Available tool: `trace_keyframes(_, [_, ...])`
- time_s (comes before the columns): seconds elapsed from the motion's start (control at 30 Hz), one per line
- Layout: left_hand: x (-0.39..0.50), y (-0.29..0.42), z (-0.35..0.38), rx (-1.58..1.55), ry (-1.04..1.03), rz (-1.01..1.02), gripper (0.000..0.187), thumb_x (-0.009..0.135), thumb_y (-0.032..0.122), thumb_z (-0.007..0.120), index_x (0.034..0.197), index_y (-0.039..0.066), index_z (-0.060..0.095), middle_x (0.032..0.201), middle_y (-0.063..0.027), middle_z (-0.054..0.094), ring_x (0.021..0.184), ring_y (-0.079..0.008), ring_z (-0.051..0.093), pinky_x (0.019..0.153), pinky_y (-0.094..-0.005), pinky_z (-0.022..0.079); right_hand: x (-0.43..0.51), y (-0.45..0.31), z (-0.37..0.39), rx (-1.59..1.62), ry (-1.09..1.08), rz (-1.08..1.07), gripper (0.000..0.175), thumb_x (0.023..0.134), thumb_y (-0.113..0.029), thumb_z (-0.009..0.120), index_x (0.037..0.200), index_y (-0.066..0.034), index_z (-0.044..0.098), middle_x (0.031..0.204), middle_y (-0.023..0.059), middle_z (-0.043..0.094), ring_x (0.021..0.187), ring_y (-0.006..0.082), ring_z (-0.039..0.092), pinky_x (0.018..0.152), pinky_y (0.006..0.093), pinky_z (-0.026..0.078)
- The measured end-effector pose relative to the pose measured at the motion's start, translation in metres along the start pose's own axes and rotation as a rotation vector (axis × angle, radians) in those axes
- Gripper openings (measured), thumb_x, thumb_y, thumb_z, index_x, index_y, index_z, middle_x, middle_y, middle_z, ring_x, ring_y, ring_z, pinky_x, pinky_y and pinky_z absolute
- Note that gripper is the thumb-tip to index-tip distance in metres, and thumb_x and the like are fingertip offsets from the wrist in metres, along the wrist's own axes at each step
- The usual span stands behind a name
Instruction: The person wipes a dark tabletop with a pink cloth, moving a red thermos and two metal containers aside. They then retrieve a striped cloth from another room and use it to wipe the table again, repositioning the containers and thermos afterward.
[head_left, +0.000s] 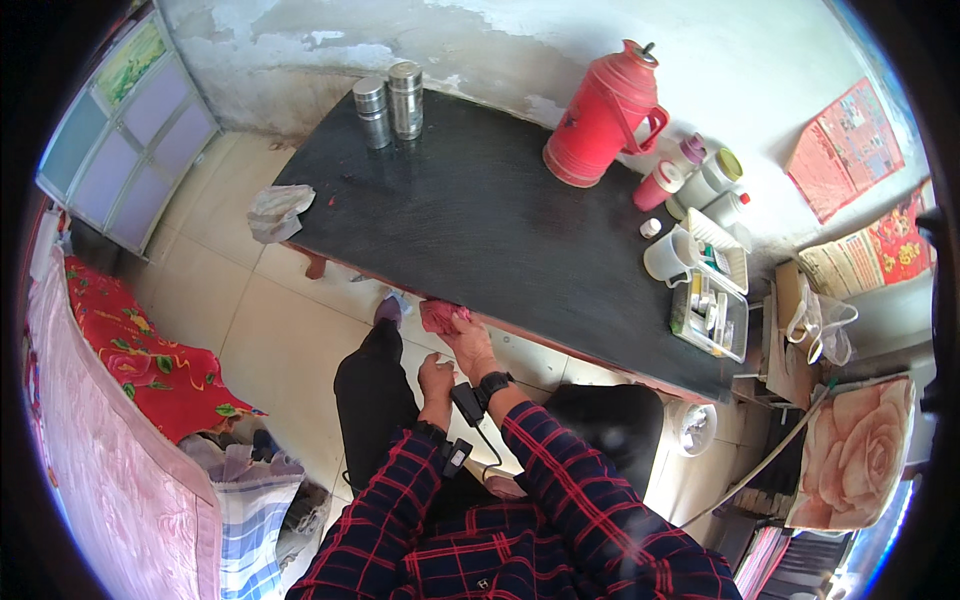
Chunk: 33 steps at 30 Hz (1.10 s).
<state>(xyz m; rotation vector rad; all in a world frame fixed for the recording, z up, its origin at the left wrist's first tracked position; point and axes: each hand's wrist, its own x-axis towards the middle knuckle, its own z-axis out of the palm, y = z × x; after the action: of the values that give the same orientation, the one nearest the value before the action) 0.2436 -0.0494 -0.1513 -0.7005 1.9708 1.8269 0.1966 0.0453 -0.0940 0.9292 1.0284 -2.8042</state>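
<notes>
A crumpled red cloth (442, 316) is gripped in my right hand (474, 346), at the front edge of the black tabletop (465, 225). Part of the cloth is covered by my fingers, so I cannot tell whether it touches the edge. Just below and to the left, my left hand (436, 381) hovers over my lap. Its fingers are loosely bent, a little apart from the thumb, and I see nothing in them. Both wrists carry black straps with small devices.
Two steel flasks (406, 101) stand at the table's back left, and a crumpled plastic bag (279, 213) overhangs the left edge. At right are a red thermos jug (600, 116), several bottles, a plastic measuring jug (670, 255) and a basket (709, 349) of small boxes.
</notes>
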Motion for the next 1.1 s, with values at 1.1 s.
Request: trace_keyframes(1.1, [-0.103, 0.034, 0.158, 0.506, -0.882, 0.455, 0.054, 0.083, 0.009, 0.062, 0.135, -0.001, 0.052, 0.13, -0.023, 0.06, 0.124, -0.0325, 0.057, 0.104, -0.0381, 0.044, -0.135, -0.141, -0.172, 0.272, 0.447, -0.337, 0.027, 0.102, -0.015, 0.045, 0.124, -0.0026, 0.053, 0.116, 0.0133, 0.066, 0.105, 0.0294, 0.066, 0.092, 0.048, 0.055])
